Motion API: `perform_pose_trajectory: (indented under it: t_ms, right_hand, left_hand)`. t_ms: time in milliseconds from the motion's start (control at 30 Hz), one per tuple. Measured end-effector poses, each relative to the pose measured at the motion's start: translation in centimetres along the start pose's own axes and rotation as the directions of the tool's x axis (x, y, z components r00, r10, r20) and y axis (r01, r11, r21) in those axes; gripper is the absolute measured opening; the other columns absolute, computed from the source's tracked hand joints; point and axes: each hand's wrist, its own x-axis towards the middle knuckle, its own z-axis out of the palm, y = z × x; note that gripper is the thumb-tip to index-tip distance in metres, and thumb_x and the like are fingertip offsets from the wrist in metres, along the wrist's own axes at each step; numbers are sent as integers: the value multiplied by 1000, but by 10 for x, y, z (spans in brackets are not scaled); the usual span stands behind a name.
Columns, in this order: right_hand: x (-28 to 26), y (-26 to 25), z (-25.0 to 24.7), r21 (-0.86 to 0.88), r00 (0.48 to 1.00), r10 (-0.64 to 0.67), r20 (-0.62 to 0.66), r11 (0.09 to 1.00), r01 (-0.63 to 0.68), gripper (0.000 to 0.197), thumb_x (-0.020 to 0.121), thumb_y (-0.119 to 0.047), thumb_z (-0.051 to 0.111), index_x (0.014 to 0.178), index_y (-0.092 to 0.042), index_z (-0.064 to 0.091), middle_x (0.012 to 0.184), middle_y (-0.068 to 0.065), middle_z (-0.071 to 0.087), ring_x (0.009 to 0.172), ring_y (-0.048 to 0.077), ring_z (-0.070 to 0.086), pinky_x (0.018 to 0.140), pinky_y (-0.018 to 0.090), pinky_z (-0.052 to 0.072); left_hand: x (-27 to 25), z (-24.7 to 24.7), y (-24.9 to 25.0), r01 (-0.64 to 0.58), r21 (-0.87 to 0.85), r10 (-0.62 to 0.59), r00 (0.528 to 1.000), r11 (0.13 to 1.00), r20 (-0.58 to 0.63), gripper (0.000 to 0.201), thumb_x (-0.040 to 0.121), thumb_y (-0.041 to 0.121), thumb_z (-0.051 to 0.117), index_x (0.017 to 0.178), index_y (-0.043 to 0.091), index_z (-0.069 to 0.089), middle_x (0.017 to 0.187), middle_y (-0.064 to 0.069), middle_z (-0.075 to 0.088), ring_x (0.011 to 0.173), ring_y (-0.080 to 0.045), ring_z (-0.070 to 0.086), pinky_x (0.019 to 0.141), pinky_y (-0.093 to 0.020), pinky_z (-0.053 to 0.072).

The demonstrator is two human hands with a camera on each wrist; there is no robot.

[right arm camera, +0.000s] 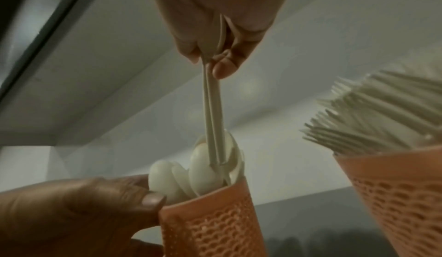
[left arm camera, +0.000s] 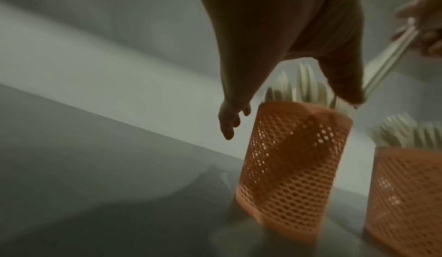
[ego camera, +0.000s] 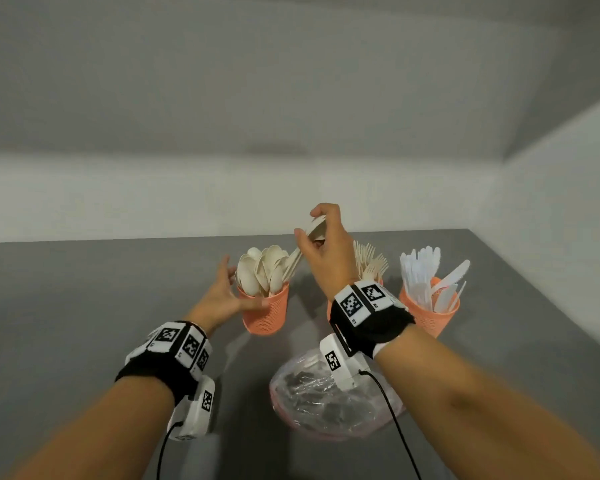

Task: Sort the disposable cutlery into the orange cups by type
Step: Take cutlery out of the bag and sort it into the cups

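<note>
Head view: right hand (ego camera: 321,247), centre frame, fingers curled round a bundle of spoons (ego camera: 316,226), handles angled down into the spoon cup (ego camera: 267,313) left of centre. Left hand (ego camera: 222,292): fingers spread, thumb against that cup's rim. Forks (ego camera: 369,265) and knife cup (ego camera: 430,317) stand at right.

Head above, wrists low, sharing spoon cup (ego camera: 267,318)

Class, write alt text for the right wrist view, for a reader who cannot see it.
A right hand pinches a few pale spoons, their handles reaching down into an orange mesh cup full of other spoons. A left hand rests its thumb at that cup's rim, and a second orange cup of forks stands to the right.
</note>
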Motion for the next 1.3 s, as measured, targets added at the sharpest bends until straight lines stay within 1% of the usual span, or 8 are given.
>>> perform_pose_trajectory:
  t_ms: [500, 600, 667, 767, 900, 1000, 1133, 1300]
  right_hand:
    - [10, 25, 20, -41, 992, 91, 86, 995, -88, 25, 86, -8, 57, 106, -13, 43, 64, -6, 44, 48, -1, 46, 50, 8, 37]
    - [2, 35, 30, -288, 952, 125, 281, 957, -40, 30, 91, -27, 52, 116, -12, 46, 97, 3, 57, 89, 11, 55, 81, 26, 45]
    - [-5, 41, 35, -486, 925, 169, 340, 873, 19, 38, 97, -35, 38, 130, -17, 44, 142, 5, 41, 132, 21, 34, 108, 40, 25]
    - [-16, 46, 35, -591, 869, 248, 429, 804, 62, 48, 101, -38, 21, 147, -26, 21, 159, -7, 10, 147, 18, 1, 117, 48, 1]
    - [-15, 44, 27, -630, 802, 324, 502, 772, 82, 52, 100, -40, 24, 149, -28, 11, 159, -5, 7, 147, 21, 1, 118, 49, 3]
    - [-10, 29, 11, -471, 862, 189, 470, 880, 63, 56, 96, -31, 45, 146, -22, 23, 151, 6, 29, 139, 20, 27, 114, 35, 23]
    - [-21, 8, -27, -367, 931, 202, 303, 927, -82, 34, 90, -17, 57, 123, -12, 52, 99, 4, 55, 86, 13, 52, 75, 20, 39]
    - [-81, 25, -83, -649, 643, 487, 591, 761, 21, 56, 80, -20, 70, 129, -13, 46, 123, 11, 51, 104, 15, 51, 93, 24, 43]
  left_hand:
    - [29, 7, -27, -124, -86, 122, 992, 989, -28, 119, 40, 25, 90, 140, 24, 25, 132, -4, 49, 118, -19, 54, 102, -43, 44]
    - [29, 10, -28, -133, -103, 133, 991, 986, -6, 118, 38, 28, 90, 137, 25, 26, 130, -5, 51, 116, -20, 56, 100, -45, 46]
    - [29, 12, -28, -138, -123, 139, 990, 983, -4, 117, 38, 28, 90, 136, 26, 27, 130, -7, 50, 114, -21, 57, 98, -46, 47]
    - [30, 12, -31, -149, -147, 149, 989, 978, -7, 116, 38, 28, 91, 137, 25, 28, 131, -8, 51, 114, -22, 58, 97, -47, 48]
    - [30, 13, -33, -192, -158, 195, 981, 969, 5, 110, 40, 26, 90, 134, 19, 33, 127, -9, 54, 113, -23, 59, 97, -48, 48]
    - [26, 11, -31, -183, -135, 187, 982, 974, 20, 117, 38, 32, 89, 137, 19, 28, 130, -7, 51, 116, -21, 56, 99, -47, 46]
    - [6, 3, -24, -199, 66, 209, 960, 978, -186, 126, 41, 52, 82, 145, 22, 16, 137, -3, 35, 126, -18, 39, 107, -37, 35]
    - [-61, 22, -5, -367, -43, 333, 882, 929, -333, 62, 67, 47, 66, 119, 20, 45, 95, 3, 50, 80, 6, 51, 74, -12, 45]
